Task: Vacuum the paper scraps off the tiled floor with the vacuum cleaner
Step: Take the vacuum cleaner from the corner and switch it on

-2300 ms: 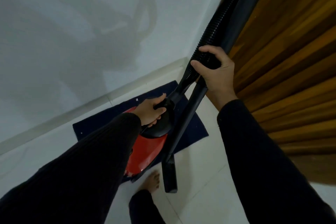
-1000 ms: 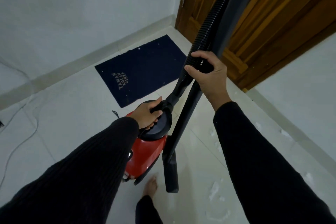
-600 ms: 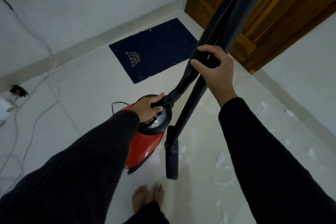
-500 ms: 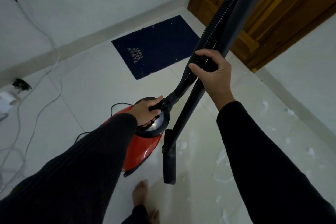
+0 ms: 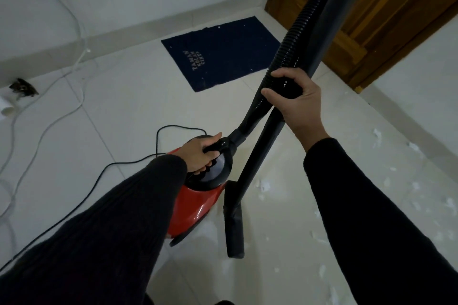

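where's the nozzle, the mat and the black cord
nozzle (image 5: 233, 230), head view, middle of the black floor head
mat (image 5: 230, 57), head view, bare blue centre
black cord (image 5: 99, 176), head view, stretch crossing the tiles

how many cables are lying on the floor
2: a thin black cord running left from the red canister vacuum cleaner, and a white cable along the far-left wall. More may lie outside view.
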A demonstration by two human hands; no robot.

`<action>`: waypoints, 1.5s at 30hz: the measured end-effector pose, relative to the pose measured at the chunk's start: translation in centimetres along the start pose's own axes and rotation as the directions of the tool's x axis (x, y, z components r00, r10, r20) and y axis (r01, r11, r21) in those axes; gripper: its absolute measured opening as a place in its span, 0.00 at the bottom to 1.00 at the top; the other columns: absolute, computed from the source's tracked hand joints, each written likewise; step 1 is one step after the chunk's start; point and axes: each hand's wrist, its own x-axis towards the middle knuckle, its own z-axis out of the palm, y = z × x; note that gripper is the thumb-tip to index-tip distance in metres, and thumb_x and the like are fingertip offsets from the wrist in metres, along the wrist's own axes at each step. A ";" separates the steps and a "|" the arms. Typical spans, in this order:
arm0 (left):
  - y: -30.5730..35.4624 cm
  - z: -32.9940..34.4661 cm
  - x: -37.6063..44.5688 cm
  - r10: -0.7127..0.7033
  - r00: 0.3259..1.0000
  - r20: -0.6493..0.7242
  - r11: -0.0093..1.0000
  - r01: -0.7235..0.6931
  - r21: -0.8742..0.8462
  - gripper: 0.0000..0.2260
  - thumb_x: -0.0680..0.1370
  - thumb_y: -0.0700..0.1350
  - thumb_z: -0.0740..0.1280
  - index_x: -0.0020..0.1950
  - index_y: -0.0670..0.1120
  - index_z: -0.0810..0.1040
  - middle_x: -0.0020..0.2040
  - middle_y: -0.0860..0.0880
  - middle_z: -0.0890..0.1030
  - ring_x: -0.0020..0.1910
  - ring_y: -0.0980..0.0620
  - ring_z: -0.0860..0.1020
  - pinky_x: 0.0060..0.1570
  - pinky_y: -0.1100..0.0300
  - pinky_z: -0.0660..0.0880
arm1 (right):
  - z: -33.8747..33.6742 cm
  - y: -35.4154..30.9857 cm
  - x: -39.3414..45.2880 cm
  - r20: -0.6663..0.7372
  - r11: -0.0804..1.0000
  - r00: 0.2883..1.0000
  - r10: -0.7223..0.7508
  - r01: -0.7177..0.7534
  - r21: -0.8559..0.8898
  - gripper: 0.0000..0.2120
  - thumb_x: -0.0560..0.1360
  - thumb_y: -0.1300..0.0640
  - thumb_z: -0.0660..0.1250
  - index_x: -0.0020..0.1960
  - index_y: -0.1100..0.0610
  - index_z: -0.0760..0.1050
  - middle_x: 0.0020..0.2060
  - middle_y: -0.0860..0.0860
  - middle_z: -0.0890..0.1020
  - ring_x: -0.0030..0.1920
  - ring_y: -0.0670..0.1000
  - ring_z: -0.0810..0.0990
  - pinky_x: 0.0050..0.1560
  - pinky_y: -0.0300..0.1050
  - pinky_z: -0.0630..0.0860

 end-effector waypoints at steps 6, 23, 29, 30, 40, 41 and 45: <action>-7.1 2.9 3.4 0.112 0.993 -0.021 0.994 -0.112 0.002 0.25 0.81 0.40 0.60 0.75 0.58 0.61 0.34 0.48 0.73 0.28 0.53 0.69 0.26 0.62 0.70 | 2.1 4.7 -4.0 0.014 0.987 0.993 -0.114 0.115 -0.110 0.15 0.68 0.63 0.76 0.48 0.47 0.79 0.49 0.52 0.82 0.55 0.56 0.80 0.58 0.49 0.79; -18.9 7.7 8.2 0.268 0.963 0.039 0.962 -0.270 0.037 0.24 0.80 0.43 0.62 0.74 0.59 0.63 0.36 0.50 0.76 0.30 0.55 0.72 0.30 0.64 0.72 | 5.3 10.9 -12.0 0.064 0.924 0.972 -0.225 0.233 -0.302 0.12 0.67 0.54 0.74 0.47 0.42 0.78 0.52 0.58 0.81 0.53 0.55 0.80 0.53 0.41 0.79; -19.6 7.4 8.8 0.286 0.955 0.079 0.956 -0.291 0.048 0.22 0.79 0.45 0.63 0.72 0.61 0.66 0.38 0.52 0.79 0.30 0.56 0.74 0.30 0.65 0.73 | 7.2 11.5 -12.6 0.075 0.899 0.974 -0.213 0.225 -0.376 0.13 0.68 0.61 0.76 0.48 0.48 0.80 0.52 0.54 0.79 0.51 0.45 0.78 0.49 0.30 0.76; -19.6 7.3 8.7 0.285 0.954 0.091 0.956 -0.290 0.037 0.22 0.79 0.45 0.63 0.72 0.61 0.66 0.38 0.52 0.79 0.30 0.56 0.74 0.30 0.65 0.73 | 7.3 11.5 -12.7 0.070 0.896 0.974 -0.215 0.225 -0.384 0.13 0.68 0.62 0.76 0.48 0.49 0.80 0.52 0.52 0.78 0.49 0.41 0.78 0.48 0.30 0.76; -20.2 7.4 9.0 0.310 0.947 0.085 0.951 -0.308 -0.035 0.22 0.79 0.44 0.65 0.72 0.58 0.67 0.38 0.52 0.79 0.30 0.56 0.74 0.28 0.66 0.72 | 8.0 11.7 -12.7 0.065 0.894 0.972 -0.228 0.235 -0.382 0.15 0.69 0.62 0.76 0.49 0.46 0.79 0.50 0.48 0.78 0.48 0.40 0.78 0.48 0.34 0.78; -20.2 7.4 9.0 0.309 0.948 0.082 0.951 -0.306 -0.041 0.22 0.78 0.44 0.65 0.72 0.57 0.68 0.38 0.52 0.79 0.30 0.56 0.74 0.28 0.66 0.72 | 8.0 11.8 -12.6 0.065 0.892 0.971 -0.229 0.237 -0.384 0.15 0.69 0.62 0.76 0.48 0.45 0.78 0.51 0.50 0.79 0.49 0.42 0.79 0.48 0.36 0.79; -20.4 6.4 8.8 0.338 0.936 0.096 0.938 -0.344 0.054 0.23 0.77 0.47 0.68 0.71 0.55 0.69 0.43 0.52 0.81 0.38 0.55 0.78 0.46 0.64 0.75 | 8.2 12.0 -12.4 0.061 0.888 0.969 -0.240 0.245 -0.389 0.15 0.69 0.60 0.75 0.48 0.43 0.78 0.53 0.56 0.80 0.50 0.49 0.80 0.49 0.36 0.79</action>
